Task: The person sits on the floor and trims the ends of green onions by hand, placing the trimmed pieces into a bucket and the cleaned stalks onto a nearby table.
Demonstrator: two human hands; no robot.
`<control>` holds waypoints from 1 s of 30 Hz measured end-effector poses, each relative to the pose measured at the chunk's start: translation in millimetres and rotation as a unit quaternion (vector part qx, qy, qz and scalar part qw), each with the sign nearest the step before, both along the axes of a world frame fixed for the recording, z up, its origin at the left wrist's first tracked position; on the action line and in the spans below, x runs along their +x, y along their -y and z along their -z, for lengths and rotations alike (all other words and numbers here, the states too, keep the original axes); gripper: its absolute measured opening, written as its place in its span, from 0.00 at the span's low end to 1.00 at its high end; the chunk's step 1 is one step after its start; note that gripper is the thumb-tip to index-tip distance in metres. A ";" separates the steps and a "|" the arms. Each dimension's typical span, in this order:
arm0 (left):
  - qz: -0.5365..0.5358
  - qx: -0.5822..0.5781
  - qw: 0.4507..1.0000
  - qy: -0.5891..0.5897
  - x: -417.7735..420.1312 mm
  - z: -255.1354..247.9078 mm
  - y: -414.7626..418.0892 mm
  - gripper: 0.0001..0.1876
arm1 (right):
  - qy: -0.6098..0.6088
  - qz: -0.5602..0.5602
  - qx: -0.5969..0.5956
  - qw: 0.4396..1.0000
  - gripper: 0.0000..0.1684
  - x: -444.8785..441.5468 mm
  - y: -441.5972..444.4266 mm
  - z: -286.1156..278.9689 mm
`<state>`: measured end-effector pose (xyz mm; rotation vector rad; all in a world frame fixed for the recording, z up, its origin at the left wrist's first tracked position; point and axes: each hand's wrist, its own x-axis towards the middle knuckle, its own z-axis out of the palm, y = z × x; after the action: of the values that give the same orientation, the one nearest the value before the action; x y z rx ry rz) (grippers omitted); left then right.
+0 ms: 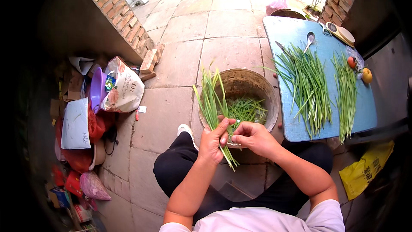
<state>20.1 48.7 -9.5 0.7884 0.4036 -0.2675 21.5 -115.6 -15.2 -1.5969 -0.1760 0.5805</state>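
Note:
My left hand (pixel 213 140) is closed around a bunch of long green leaf stalks, which look like garlic chives (pixel 210 106); their pale ends stick out below the fist. Close to its right, my right hand (pixel 254 137) has thumb and forefinger pinched near the bunch; whether a leaf is between them cannot be told. Both hands are at the near rim of a round, worn bucket (pixel 272 103), with loose green pieces (pixel 246 111) inside. On the blue table (pixel 273 27) at the right lie a large pile of chives (pixel 309 90) and a narrower one (pixel 346 93).
The table also bears a metal spoon (pixel 310 40), a kitchen scale (pixel 340 33), a red fruit (pixel 351 62) and a yellow one (pixel 366 75). A yellow bag (pixel 365 170) lies below it. Leftward are loose bricks (pixel 149 61), a printed bag (pixel 125 85) and a purple basin (pixel 97 90).

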 end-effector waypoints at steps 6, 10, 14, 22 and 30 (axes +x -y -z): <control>0.029 0.014 0.999 -0.012 -12.0 -3.1 2.6 0.11 | 0.022 0.073 0.057 0.995 0.12 12.9 4.2 -4.3; 0.057 0.030 0.998 -0.020 -19.4 -2.2 6.4 0.11 | 0.061 0.161 0.065 0.983 0.15 17.0 3.4 -4.6; 0.076 0.038 0.996 -0.018 -23.7 -2.7 6.7 0.11 | -0.002 0.157 0.115 0.981 0.11 17.0 2.7 -6.3; 0.068 0.056 0.996 -0.011 -24.9 -5.9 4.8 0.11 | -0.048 0.155 0.162 0.973 0.08 17.8 4.7 -14.7; 0.079 0.092 0.993 0.007 -26.6 -8.3 6.6 0.11 | -0.128 0.093 0.204 0.966 0.10 19.3 12.0 -21.2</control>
<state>-6.5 42.2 -1.3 1.0040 0.3553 -0.3762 40.8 -127.5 5.9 -1.1138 0.0481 0.5566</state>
